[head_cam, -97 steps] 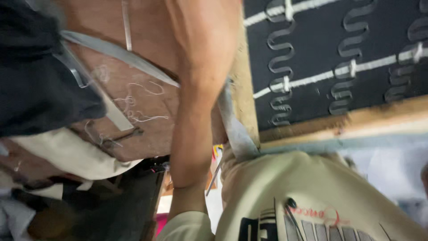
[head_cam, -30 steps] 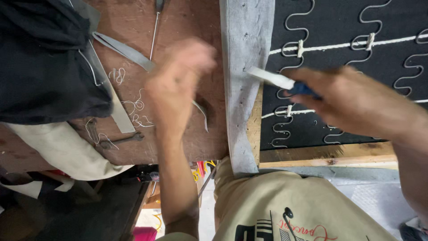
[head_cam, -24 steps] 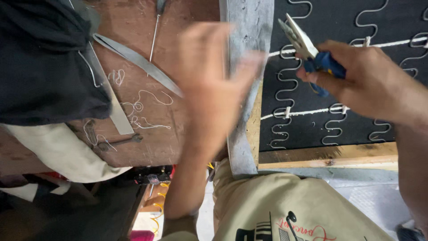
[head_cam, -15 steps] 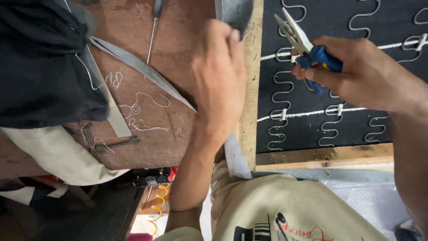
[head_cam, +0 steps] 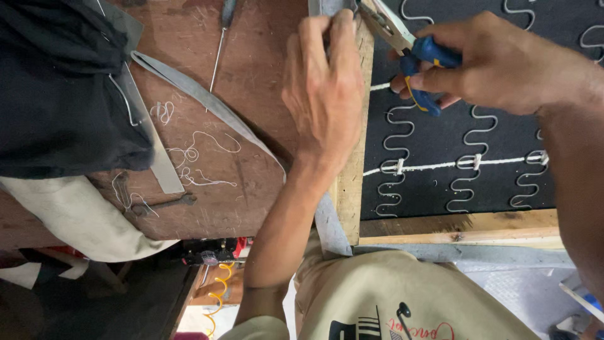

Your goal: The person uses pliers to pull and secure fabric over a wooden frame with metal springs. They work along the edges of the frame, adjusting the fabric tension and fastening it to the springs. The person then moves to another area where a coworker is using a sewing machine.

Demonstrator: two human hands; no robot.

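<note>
Grey webbing strip (head_cam: 331, 220) is pressed flat on the wooden frame rail (head_cam: 352, 189) by the left hand (head_cam: 324, 88); blue-handled pliers (head_cam: 412, 47) are gripped by the right hand (head_cam: 497, 63), so stretching seems underway—firmer tension needed.

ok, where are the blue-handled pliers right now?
Head view, top right: the pliers are in the right hand, nose at the wooden frame rail beside the left hand, above the zigzag springs.
</note>
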